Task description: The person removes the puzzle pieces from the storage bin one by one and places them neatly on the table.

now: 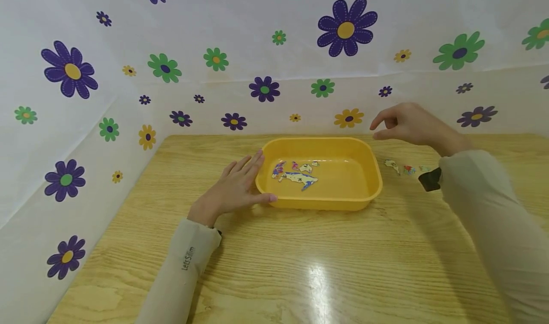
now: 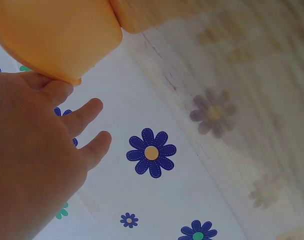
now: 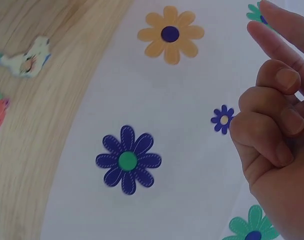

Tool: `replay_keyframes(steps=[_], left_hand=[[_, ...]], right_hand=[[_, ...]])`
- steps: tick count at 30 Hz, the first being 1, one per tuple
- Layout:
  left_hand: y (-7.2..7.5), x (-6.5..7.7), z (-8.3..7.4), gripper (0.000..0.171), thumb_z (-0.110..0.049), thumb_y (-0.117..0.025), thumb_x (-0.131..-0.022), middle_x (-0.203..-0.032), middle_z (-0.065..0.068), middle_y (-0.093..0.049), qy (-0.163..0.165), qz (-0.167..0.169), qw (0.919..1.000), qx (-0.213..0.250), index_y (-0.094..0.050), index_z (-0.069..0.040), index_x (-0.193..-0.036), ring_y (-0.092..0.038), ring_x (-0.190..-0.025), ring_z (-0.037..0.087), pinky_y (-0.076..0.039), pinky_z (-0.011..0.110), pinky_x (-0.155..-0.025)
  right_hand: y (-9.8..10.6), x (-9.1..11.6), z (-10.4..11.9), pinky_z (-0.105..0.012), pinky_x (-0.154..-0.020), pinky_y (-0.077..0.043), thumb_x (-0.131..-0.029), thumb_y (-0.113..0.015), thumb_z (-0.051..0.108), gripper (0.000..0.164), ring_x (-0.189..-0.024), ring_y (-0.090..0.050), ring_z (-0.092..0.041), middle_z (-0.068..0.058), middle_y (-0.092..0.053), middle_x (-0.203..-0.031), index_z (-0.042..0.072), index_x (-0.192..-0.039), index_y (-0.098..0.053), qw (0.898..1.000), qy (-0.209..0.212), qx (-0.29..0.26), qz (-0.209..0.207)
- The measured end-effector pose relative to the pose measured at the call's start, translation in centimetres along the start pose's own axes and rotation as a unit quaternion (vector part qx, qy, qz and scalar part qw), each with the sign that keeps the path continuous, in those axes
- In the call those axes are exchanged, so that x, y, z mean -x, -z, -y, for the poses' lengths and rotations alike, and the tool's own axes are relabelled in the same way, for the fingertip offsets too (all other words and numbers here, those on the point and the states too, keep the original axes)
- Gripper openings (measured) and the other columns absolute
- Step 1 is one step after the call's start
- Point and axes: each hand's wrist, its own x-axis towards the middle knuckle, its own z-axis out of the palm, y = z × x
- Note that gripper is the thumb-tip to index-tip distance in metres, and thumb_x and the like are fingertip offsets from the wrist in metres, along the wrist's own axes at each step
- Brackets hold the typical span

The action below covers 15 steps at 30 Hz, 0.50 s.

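A yellow plastic tray (image 1: 326, 203) stands on the table with several flat, irregular pieces, like map puzzle pieces, in its left half. The largest is a pale piece (image 1: 296, 177) with dark printing and blue edges. My left hand (image 1: 233, 186) rests against the tray's left end, fingers spread and thumb at the front rim. In the left wrist view its fingertips touch the rim. My right hand (image 1: 407, 126) hovers beyond the tray's back right corner. Its thumb and index finger are extended with a gap between them; the others are curled. Nothing shows in it.
Right of the tray lie a cream piece (image 1: 392, 166), a red and green piece (image 1: 409, 170) and a pale piece (image 1: 423, 168) partly by the right wrist. A white, flower-printed sheet (image 1: 240, 24) rises behind and left of the wooden table (image 1: 266, 267).
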Motion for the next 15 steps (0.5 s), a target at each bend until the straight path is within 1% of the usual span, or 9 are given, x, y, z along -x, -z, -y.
replay_keyframes(steps=[2, 8, 15], left_hand=[[0.0, 0.0, 0.0, 0.107, -0.068, -0.059, -0.092, -0.170, 0.008, -0.002, 0.000, 0.000, 1.0000, 0.001, -0.008, -0.005, -0.163, -0.009, -0.154, 0.036, -0.004, 0.058, -0.122], [0.1, 0.1, -0.1, 0.106, -0.065, -0.061, -0.092, -0.171, 0.007, -0.002, 0.004, 0.000, 1.0000, 0.003, -0.008, -0.006, -0.163, -0.008, -0.154, 0.035, -0.003, 0.058, -0.122], [0.1, 0.1, -0.1, 0.106, -0.064, -0.060, -0.092, -0.170, 0.005, 0.001, 0.005, 0.004, 1.0000, 0.006, -0.007, -0.006, -0.163, -0.008, -0.154, 0.034, -0.002, 0.057, -0.122]], right_hand=[[-0.1, -0.4, 0.5, -0.026, -0.052, -0.030, -0.090, -0.076, 0.004, 0.013, -0.055, -0.036, -0.015, -0.002, -0.043, -0.062, -0.001, -0.101, -0.076, 1.000, 0.004, -0.009, 0.002], [-0.7, -1.8, 2.0, -0.026, -0.054, -0.030, -0.089, -0.076, 0.004, 0.016, -0.059, -0.038, -0.018, -0.002, -0.042, -0.063, -0.002, -0.105, -0.076, 1.000, 0.015, -0.012, 0.008], [-1.4, -3.1, 3.2, -0.027, -0.055, -0.030, -0.088, -0.078, 0.004, 0.018, -0.058, -0.037, -0.017, 0.000, -0.041, -0.062, -0.002, -0.106, -0.076, 0.999, 0.033, -0.025, 0.019]])
